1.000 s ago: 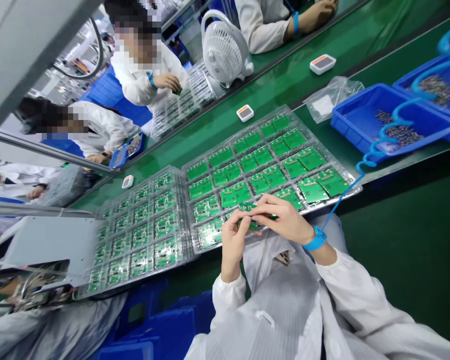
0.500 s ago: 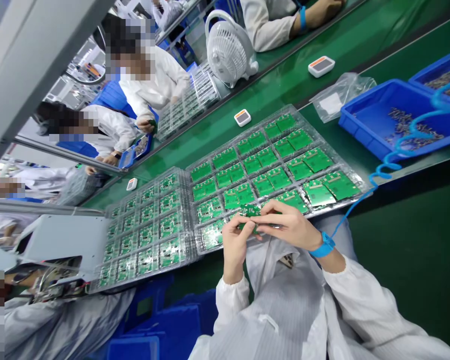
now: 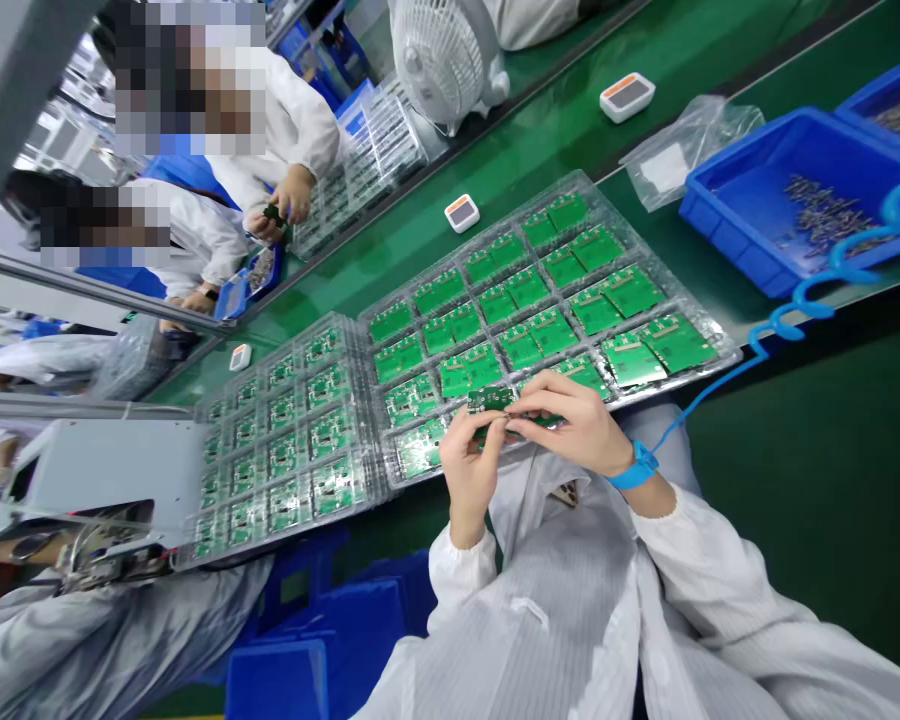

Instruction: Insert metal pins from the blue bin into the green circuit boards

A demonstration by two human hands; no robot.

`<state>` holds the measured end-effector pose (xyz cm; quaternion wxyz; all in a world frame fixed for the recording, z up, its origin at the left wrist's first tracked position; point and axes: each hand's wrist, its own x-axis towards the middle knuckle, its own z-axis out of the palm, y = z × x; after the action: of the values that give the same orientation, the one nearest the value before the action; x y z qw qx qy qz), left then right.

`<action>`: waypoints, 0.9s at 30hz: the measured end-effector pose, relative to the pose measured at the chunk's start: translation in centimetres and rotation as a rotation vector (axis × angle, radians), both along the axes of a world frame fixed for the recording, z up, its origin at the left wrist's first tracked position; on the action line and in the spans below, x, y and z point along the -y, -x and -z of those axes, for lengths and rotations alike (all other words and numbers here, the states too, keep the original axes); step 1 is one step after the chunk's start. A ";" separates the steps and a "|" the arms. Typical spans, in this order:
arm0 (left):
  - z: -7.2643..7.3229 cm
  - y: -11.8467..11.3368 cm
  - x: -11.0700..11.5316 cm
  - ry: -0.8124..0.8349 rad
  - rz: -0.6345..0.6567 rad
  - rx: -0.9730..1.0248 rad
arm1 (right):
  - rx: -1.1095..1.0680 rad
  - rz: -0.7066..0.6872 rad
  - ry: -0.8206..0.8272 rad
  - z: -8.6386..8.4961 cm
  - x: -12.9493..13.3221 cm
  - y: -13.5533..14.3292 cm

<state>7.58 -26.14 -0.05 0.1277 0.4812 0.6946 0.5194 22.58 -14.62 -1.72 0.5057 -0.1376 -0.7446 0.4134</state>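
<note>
Between both hands a small green circuit board (image 3: pixel 487 399) is held above the near edge of a clear tray. My left hand (image 3: pixel 471 462) pinches its lower edge. My right hand (image 3: pixel 574 424), with a blue strap at the wrist, has its thumb and fingers closed at the board's right side; whatever sits between those fingertips is too small to make out. Under and beyond the hands, the clear compartment tray (image 3: pixel 726 352) carries several green boards. A stack of similar trays (image 3: pixel 379 478) filled with boards lies to the left.
A blue bin (image 3: pixel 727 235) of small metal parts stands right, beside a plastic bag (image 3: pixel 664 168). A coiled blue cord (image 3: pixel 776 322) runs to my right wrist. A white fan (image 3: pixel 450 65) and co-workers are across the bench; a grey machine (image 3: pixel 124 460) is left.
The camera view has shifted slightly, so the trays sit a bit higher and further left. Both hands still hold the board. Across the bench, a co-worker's hands have come together at a small board.
</note>
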 end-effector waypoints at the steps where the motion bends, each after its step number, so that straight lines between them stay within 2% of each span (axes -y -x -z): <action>1: 0.1 0.0 0.1 0.003 -0.002 -0.030 | -0.003 -0.004 0.009 0.0 0.0 0.0; 7: 0.5 -0.2 0.1 -0.020 -0.014 -0.127 | -0.017 -0.040 0.070 0.0 0.0 0.0; 16: 0.3 0.1 0.2 -0.057 0.011 -0.285 | 0.117 -0.106 0.089 -0.2 -0.1 -0.1; 22: 0.6 0.2 0.1 -0.044 0.014 -0.271 | 0.073 -0.088 0.147 -0.4 -0.1 -0.1; 27: 0.6 0.1 0.0 -0.063 0.025 -0.276 | 0.102 -0.130 0.167 -0.5 -0.3 -0.2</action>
<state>7.43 -26.10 -0.64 0.0221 0.5603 0.6829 0.4681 22.83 -14.35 -1.20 0.4263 -0.1516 -0.7396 0.4982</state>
